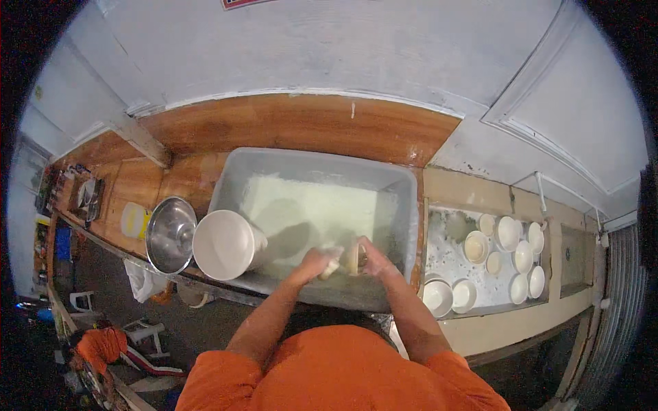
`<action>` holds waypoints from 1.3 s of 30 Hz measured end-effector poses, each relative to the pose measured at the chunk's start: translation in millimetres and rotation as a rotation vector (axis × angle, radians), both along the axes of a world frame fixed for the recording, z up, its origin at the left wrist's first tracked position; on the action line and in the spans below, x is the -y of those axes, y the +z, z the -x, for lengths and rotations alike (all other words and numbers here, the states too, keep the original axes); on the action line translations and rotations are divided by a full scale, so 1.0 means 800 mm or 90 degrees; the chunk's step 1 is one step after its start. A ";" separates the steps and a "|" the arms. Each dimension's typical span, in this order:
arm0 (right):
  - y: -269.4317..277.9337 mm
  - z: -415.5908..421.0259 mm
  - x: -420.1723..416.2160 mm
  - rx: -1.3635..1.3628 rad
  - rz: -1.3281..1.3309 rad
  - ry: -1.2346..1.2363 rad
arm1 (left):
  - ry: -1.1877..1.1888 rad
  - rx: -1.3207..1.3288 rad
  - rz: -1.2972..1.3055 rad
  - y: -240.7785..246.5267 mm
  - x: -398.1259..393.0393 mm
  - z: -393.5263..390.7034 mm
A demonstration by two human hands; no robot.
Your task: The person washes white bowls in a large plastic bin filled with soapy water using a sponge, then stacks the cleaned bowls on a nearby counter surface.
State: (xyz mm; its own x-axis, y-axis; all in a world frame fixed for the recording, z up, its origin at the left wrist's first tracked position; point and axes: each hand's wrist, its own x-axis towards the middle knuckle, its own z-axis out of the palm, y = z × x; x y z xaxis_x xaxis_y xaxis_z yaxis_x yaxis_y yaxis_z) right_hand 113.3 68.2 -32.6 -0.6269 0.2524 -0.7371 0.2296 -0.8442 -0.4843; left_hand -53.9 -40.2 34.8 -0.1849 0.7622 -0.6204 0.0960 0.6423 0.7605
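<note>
A large grey plastic tub (396, 205) stands in front of me, holding pale, cloudy liquid. Over it my left hand (314, 263) grips a wet whitish sponge or cloth (330, 262); which of the two, I cannot tell. Just to the right, my right hand (374, 259) holds a small cream-coloured cup or bowl (354, 257), tilted on its side. The two held things are close to each other. A white bucket (223, 245) leans at the tub's left front corner, beside a shiny metal bowl (171, 235).
Several white and cream bowls (523, 257) stand in a shallow metal tray (429, 246) on the right. A yellow-and-white container (134, 220) lies left of the metal bowl. A wooden post (146, 146) rises behind. Another person (105, 347) in orange is at the lower left, near white stools (146, 334).
</note>
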 end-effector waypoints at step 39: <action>-0.003 0.054 0.004 0.363 -1.134 0.602 | -0.197 -0.991 0.024 -0.170 -0.062 0.097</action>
